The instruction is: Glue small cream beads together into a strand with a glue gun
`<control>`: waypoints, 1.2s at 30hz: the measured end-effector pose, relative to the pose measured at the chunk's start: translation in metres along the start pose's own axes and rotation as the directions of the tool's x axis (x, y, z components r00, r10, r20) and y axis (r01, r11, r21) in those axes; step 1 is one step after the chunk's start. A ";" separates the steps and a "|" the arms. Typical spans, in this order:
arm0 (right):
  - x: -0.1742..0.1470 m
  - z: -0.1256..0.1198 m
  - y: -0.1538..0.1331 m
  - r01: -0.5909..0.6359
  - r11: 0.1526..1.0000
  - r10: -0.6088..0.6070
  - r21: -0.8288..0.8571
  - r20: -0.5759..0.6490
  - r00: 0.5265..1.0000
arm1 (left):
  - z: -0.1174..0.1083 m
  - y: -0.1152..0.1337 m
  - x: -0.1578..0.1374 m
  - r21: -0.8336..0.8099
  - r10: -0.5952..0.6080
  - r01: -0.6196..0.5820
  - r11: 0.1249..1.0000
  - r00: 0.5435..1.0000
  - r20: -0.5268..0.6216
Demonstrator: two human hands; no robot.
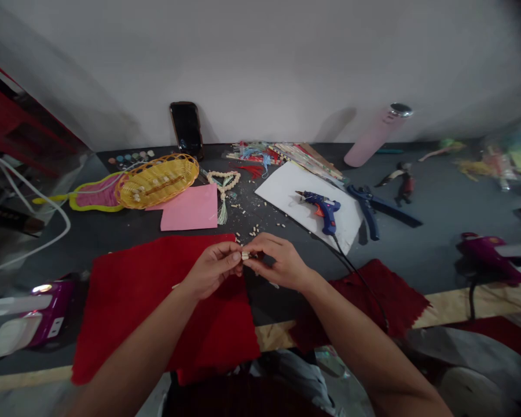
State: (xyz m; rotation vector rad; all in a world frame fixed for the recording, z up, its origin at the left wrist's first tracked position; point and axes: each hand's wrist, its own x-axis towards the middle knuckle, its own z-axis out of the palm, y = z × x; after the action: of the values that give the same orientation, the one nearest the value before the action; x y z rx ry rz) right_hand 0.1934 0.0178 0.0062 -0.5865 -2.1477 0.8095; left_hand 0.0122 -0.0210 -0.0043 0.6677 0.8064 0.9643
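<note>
My left hand [216, 267] and my right hand [278, 259] meet over the right edge of a red felt sheet [130, 289]. Between their fingertips they pinch a small cluster of short, pale wooden pieces [245, 255]; how the pieces join is too small to tell. Several loose pale pieces [254, 231] lie on the dark table just beyond my fingers. A heart-shaped ornament [222, 184] of similar pale pieces, with a light tassel [222, 213], lies farther back. To the right, a blue glue gun [323, 209] rests on a white sheet [282, 184].
A yellow woven basket [160, 180] and pink paper [189, 211] lie left. A phone [187, 128] leans on the wall. Blue-handled pliers [375, 205] and a pink bottle [375, 136] stand right. The glue gun's cord [351, 263] crosses dark red cloth [384, 292]. Purple devices [56, 310] flank the table.
</note>
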 end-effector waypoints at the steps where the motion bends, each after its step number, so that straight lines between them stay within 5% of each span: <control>1: 0.000 0.000 0.000 0.000 1.000 0.000 -0.008 -0.003 1.000 | 0.000 0.000 0.000 -0.001 0.002 -0.002 1.000 1.000 -0.005; 36: 0.001 0.005 0.002 0.089 0.996 -0.088 0.011 -0.072 0.993 | 0.000 -0.003 0.002 0.001 0.021 -0.021 1.000 1.000 -0.020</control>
State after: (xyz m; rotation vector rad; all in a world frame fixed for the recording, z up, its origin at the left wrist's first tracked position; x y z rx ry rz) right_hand 0.1895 0.0177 0.0027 -0.5013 -2.0858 0.7438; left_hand 0.0137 -0.0208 -0.0074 0.6695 0.8189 0.9914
